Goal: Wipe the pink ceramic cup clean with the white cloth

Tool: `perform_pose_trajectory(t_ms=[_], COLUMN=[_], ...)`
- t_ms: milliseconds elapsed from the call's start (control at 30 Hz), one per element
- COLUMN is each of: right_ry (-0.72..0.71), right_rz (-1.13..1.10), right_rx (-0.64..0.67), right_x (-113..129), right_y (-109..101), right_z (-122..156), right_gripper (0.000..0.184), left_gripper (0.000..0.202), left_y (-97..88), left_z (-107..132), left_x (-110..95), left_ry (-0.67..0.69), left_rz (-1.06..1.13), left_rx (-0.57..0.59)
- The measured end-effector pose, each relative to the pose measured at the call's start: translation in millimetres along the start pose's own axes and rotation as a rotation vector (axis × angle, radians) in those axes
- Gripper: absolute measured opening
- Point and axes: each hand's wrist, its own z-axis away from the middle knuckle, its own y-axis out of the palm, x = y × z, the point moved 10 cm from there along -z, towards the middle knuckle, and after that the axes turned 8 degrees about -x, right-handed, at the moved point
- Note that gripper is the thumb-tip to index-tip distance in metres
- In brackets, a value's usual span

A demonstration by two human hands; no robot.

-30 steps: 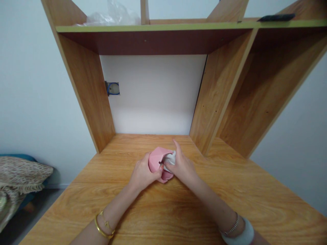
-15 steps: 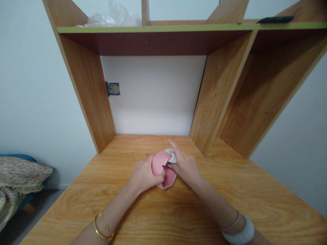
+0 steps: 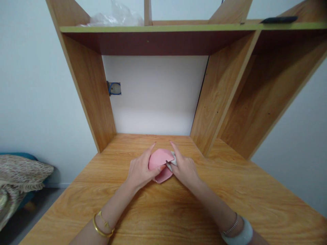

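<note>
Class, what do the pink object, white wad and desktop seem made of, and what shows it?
Pink object: probably hard plastic, possibly ceramic, low sheen; smooth facets, crisp notched edge.
White wad: likely fabric, matte; soft folds, partly hidden.
Desktop: wood or wood-look laminate, faint gloss; running grain.

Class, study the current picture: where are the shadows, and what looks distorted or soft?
Head view: the underside of the upper shelf sits in shade, and a shadow crosses the top of the right-hand compartment; head view: the cabinet's sides splay outward, suggesting wide-angle distortion; head view: the left hand and pink object look slightly soft, lacking fine detail.
</note>
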Motion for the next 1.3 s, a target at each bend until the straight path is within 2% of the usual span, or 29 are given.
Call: perform_pose_trajectory(t_ms=[200,267,367,500,600,733,900,1133,1300], right_ry=[0.345,0.383,0.393,0.413,0.446,0.491,0.455,0.232,0.031], right_rz=[-0.36,-0.522,-0.69,-0.746,-0.751,-0.623,-0.355,0.066,0.171], right_rx=[-0.153,-0.218,-0.234,-0.178,-0.129,-0.08,-0.031,0.056,0.102], right_x=[-37.3,-44.5,-47.5,-45.6,-45.6,-52.3,-55.0,-31.8,-8.9], right_y=[-4.3,-2.7,7.5,24.4,34.0,36.2,24.5,11.9,8.4], right_z=[-2.3,-3.1,-3.2,-0.8,-0.2,-1.7,-3.2,-2.3,-3.5], right_gripper=[0.059,0.056,0.051,0.054,0.058,0.066,0.072,0.072,0.074], left_gripper=[0.08,0.083,0.082,0.066,0.061,0.065,0.068,0.064,0.058], left_y=[9.2,15.6,24.9,32.3,29.9,22.3,18.9,20.6,18.3], left_z=[3.2,5.6,8.6,9.5,7.6,4.6,5.2,6.2,5.6], left_x=[3.1,-0.7,-4.1,0.6,6.2,7.4,3.5,-0.8,-5.6], left_ry=[-0.054,-0.055,-0.064,-0.098,-0.111,-0.102,-0.07,-0.011,0.04], left_rz=[0.166,0.216,0.293,0.409,0.383,0.245,0.073,-0.124,-0.131], left_rx=[0.009,0.023,0.036,0.023,-0.008,-0.016,0.03,0.113,0.147])
